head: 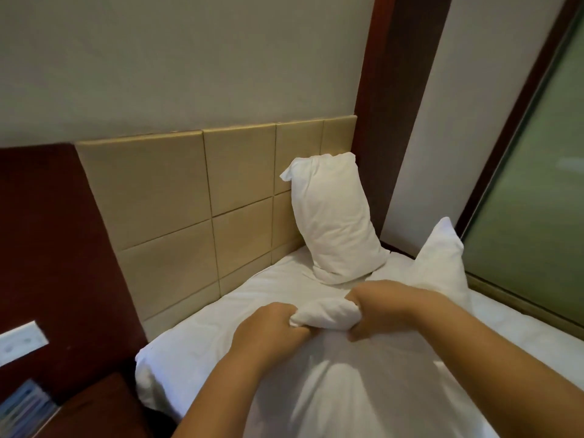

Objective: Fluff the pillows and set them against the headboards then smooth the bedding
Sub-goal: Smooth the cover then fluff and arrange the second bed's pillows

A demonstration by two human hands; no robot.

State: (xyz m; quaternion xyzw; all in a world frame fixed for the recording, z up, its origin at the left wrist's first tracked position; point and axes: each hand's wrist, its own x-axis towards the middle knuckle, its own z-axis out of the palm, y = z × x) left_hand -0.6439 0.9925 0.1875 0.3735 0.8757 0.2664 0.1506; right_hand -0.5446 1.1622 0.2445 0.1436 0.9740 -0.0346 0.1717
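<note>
A white pillow (363, 374) is held over the bed (221, 298), close to the camera. Its top edge is bunched into a roll and gripped by both hands: the left hand (268, 330) is closed on the roll's left end, the right hand (376, 314) on its right end.

The pillow looks light and soft. The case is loose cloth that creases and slides over the filling, so a grip through the fabric into the stuffing, at corners or along an edge, is judged the surest hold for shaking.

Two pillows are counted with confidence. The second pillow (335, 222) is stood on end on the mattress, leaned in the corner against the tan padded headboard (177, 200). A white peak (442, 254) to the right may be a far corner of the held pillow or a third one; the view does not settle it. One headboard and one bed are in view.
</note>
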